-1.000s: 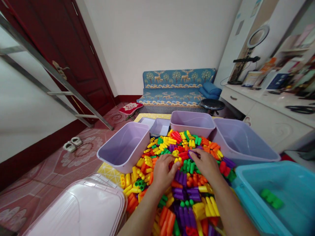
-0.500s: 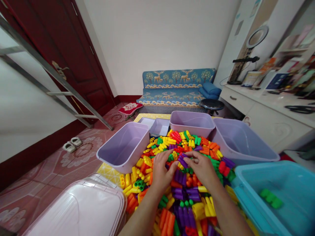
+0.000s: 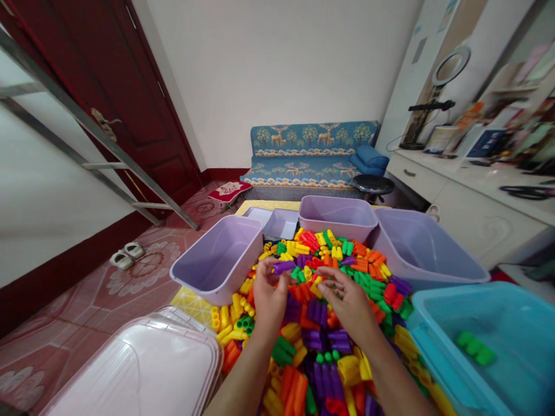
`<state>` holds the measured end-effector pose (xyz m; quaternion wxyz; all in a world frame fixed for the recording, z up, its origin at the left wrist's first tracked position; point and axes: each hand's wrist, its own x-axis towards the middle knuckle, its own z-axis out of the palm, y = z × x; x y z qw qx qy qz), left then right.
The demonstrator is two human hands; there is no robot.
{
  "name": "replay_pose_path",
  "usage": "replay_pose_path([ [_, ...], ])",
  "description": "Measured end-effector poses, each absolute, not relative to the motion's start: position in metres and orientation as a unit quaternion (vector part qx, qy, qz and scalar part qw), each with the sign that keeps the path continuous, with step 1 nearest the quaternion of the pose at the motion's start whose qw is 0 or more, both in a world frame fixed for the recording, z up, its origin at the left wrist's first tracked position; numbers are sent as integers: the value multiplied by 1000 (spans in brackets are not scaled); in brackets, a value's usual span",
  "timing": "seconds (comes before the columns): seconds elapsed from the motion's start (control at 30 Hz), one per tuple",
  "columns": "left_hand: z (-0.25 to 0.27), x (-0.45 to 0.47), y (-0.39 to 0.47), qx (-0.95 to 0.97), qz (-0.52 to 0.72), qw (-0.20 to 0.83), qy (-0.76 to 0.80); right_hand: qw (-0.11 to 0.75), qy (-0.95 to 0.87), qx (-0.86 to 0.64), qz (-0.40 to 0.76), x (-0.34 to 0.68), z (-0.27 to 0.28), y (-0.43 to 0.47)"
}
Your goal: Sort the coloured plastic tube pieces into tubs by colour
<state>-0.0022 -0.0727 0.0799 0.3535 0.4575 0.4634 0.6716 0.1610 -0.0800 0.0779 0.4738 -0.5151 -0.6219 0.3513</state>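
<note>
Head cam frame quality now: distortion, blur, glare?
Head view: wide-angle stretch, door leaning outward; head view: countertop clutter at the right edge smeared and soft; head view: pale sheen on the lids, lower left; head view: left hand and its purple block readable, fine detail soft.

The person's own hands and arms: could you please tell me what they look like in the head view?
The left hand and right hand are both ungloved. The left forearm and right forearm are uncovered as far as they show, with no sleeve, watch or bracelet visible.
</note>
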Motion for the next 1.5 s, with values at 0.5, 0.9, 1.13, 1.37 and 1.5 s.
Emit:
replay_pose_path([
  [0.5,143,-70,-67,-37,788,562,249,491,-618,-523,321,169,76,-86],
  [0.9,108,-46,-69,393,619,512,448,475,-642,-547,251,176,76,-84],
  [1.13,70,-23,-69,736,323,217,554,353,-698,-605,147,188,63,-77],
  [1.37,61,-2,-68,752,362,198,514,344,-724,-568,189,180,65,-82],
  [1.5,54,-1,-64,715,416,234,511,345,-732,-554,197,178,70,-82],
])
